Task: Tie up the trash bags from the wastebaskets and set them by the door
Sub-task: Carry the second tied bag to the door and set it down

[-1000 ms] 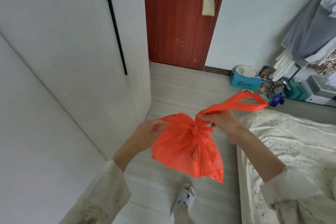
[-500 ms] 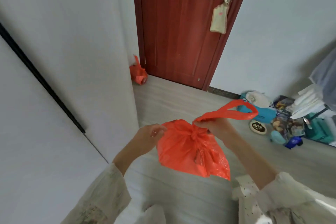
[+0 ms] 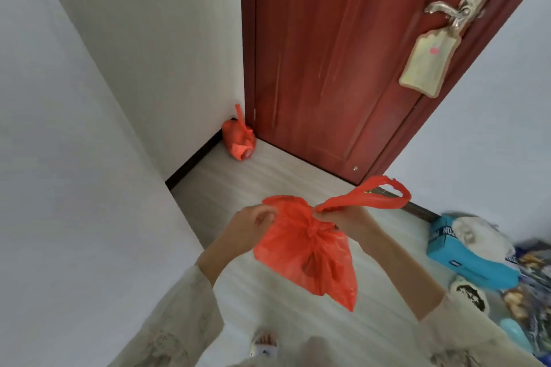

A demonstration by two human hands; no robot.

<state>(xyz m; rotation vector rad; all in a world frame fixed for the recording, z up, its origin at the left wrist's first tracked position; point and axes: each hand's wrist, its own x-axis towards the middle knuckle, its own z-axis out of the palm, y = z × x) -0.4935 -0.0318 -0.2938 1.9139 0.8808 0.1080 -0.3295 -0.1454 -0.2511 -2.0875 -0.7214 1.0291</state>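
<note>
The orange trash bag point(image 3: 307, 250) hangs in mid-air between both hands, short of the door point(image 3: 343, 53). The left hand point(image 3: 253, 228) pinches one edge of the bag mouth; the right hand point(image 3: 343, 217) clamps its grip on the handle loop point(image 3: 372, 197). Draw both ends apart evenly to seat the knot, then place the bag beside the tied bag point(image 3: 238, 140) in the corner.

Pale wood-look floor point(image 3: 268, 185), running up to a red door.

Carries a tied orange bag point(image 3: 238, 140) in the corner, just beside the door frame and wall; at right, against the other wall, a blue box point(image 3: 465, 259), a small round dish point(image 3: 469, 295) and blurred clutter; nearest, a slippered foot point(image 3: 264, 344).
</note>
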